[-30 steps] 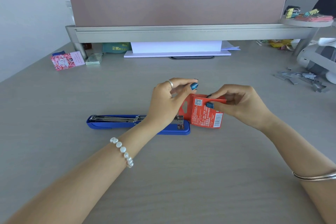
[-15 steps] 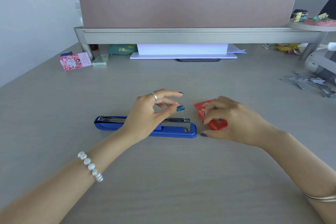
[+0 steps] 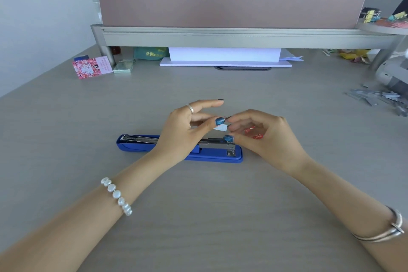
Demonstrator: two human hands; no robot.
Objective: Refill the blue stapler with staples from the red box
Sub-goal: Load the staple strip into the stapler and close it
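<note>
The blue stapler (image 3: 212, 154) lies lengthwise on the grey desk with its top swung open, so the metal staple channel (image 3: 141, 138) shows. My left hand (image 3: 183, 132) and my right hand (image 3: 265, 137) meet just above the stapler's right end. Between their fingertips they pinch a small pale strip of staples (image 3: 221, 127). The red box (image 3: 254, 133) is mostly hidden behind my right hand's fingers. Whether it rests on the desk or in the palm, I cannot tell.
A pile of loose staple strips (image 3: 379, 99) lies at the far right beside a white device (image 3: 390, 75). A pink card (image 3: 91, 69) and a small glass box (image 3: 123, 68) sit at the back left. White paper (image 3: 225, 57) lies under the monitor riser (image 3: 220, 36).
My right hand set the red box down beside the stapler. Both hands then came together over the stapler's right end, now pinching a staple strip.
</note>
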